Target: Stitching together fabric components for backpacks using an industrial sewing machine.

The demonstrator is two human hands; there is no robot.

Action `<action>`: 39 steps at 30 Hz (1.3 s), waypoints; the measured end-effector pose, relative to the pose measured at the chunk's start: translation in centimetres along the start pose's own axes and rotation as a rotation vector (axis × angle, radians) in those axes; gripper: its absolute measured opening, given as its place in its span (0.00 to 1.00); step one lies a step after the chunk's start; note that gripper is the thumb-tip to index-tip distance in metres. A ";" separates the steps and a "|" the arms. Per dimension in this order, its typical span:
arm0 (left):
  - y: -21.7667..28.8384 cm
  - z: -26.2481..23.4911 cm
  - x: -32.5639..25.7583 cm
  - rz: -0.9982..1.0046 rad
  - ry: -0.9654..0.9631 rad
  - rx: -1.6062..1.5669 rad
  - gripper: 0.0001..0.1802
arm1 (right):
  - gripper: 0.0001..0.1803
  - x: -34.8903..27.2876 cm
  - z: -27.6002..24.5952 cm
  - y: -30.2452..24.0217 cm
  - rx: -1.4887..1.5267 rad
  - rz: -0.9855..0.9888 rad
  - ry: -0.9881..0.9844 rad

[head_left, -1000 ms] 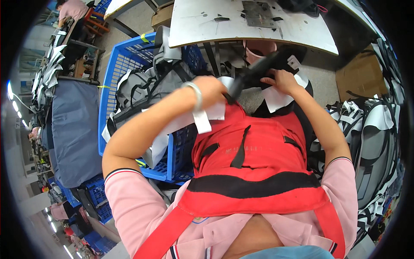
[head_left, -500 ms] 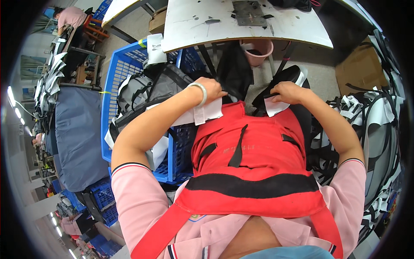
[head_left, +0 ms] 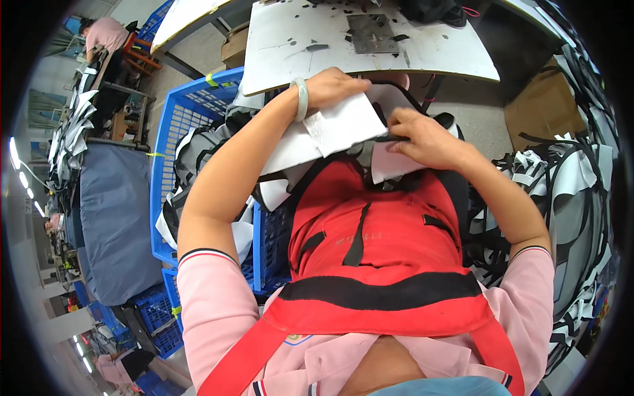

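Observation:
My left hand (head_left: 333,89), with a pale bangle at the wrist, is raised near the table's front edge. Its fingers are closed on a white-backed fabric piece (head_left: 350,122) with a small label-like patch, which hangs down toward my lap. My right hand (head_left: 426,140) pinches a smaller white flap (head_left: 393,162) with dark edging, close beside the first piece. Grey and black fabric lies behind and between the hands. Whether both white parts belong to one bag piece, I cannot tell. My red apron (head_left: 389,231) lies under them.
A blue plastic crate (head_left: 163,165) with grey and black bag pieces stands at my left. Ahead is a white table (head_left: 290,59) with a metal plate and dark scraps. Piled grey, black and white pieces (head_left: 574,178) and a cardboard box (head_left: 538,109) are at right.
My left hand has lifted up and right, carrying the white-backed fabric piece over my lap. My right hand has shifted left with the white flap, so the hands are closer together.

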State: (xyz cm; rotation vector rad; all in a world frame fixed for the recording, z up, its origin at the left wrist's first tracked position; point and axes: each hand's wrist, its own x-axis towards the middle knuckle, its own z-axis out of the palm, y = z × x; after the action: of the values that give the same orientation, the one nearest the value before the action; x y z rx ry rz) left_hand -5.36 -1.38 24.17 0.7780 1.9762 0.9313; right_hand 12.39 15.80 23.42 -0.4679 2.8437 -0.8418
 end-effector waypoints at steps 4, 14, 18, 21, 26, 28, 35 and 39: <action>2.9 0.7 -2.9 0.179 -0.134 0.292 0.24 | 0.11 0.1 0.0 0.3 -0.301 -0.058 0.483; 7.9 -1.7 -4.7 0.379 0.046 0.785 0.17 | 0.12 0.6 -6.5 0.1 0.207 -0.100 0.273; 7.9 -2.7 -2.9 0.628 0.414 0.761 0.12 | 0.17 1.2 -10.3 1.1 0.238 -0.021 0.270; 7.5 -3.3 -1.0 0.586 0.422 0.653 0.11 | 0.19 1.8 -11.7 2.1 0.238 0.021 0.248; 6.5 -3.8 1.9 0.441 0.262 0.242 0.14 | 0.22 2.9 -12.2 4.0 0.353 0.104 0.216; 6.3 -4.2 2.9 0.388 0.275 0.111 0.15 | 0.22 3.6 -12.6 4.8 0.361 0.123 0.206; 6.4 -5.7 5.9 0.298 0.298 -0.020 0.15 | 0.23 5.9 -13.9 6.7 0.334 0.185 0.251; 5.9 -6.1 7.0 0.285 0.308 -0.056 0.16 | 0.21 6.6 -14.0 7.4 0.357 0.191 0.257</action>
State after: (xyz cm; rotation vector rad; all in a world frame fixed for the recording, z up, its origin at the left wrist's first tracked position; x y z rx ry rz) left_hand -12.92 5.21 28.78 0.9471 2.1233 1.3359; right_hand 1.18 26.59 30.68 -0.0431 2.7994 -1.4190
